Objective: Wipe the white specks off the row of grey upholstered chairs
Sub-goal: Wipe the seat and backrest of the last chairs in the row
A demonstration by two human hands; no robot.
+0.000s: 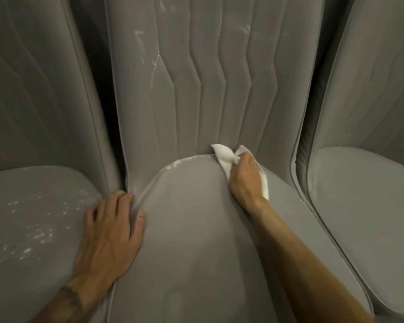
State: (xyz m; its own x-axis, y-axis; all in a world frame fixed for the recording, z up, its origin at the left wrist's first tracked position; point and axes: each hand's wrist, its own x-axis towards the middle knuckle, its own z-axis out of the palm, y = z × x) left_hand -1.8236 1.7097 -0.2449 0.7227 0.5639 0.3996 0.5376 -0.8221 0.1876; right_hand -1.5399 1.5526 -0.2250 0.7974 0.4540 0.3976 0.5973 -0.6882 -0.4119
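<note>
- At the rear crease of the middle chair seat (191, 229): white cloth (223, 155) bunched against the backrest (196, 101), pinched tight in the curled fingers of the right hand (244, 176).
- Over the seat's left edge: left hand (112, 227) pressed down, fingers loose, holding nothing.
- Judged mid-wipe; white specks (181, 163) lying along the rear rim, just left of the cloth.
- Next, probably: firm sweep leftward along the crease, then up to the streaks (155, 64).
- Left chair seat (56, 264) heavily specked, not yet cleaned.
</note>
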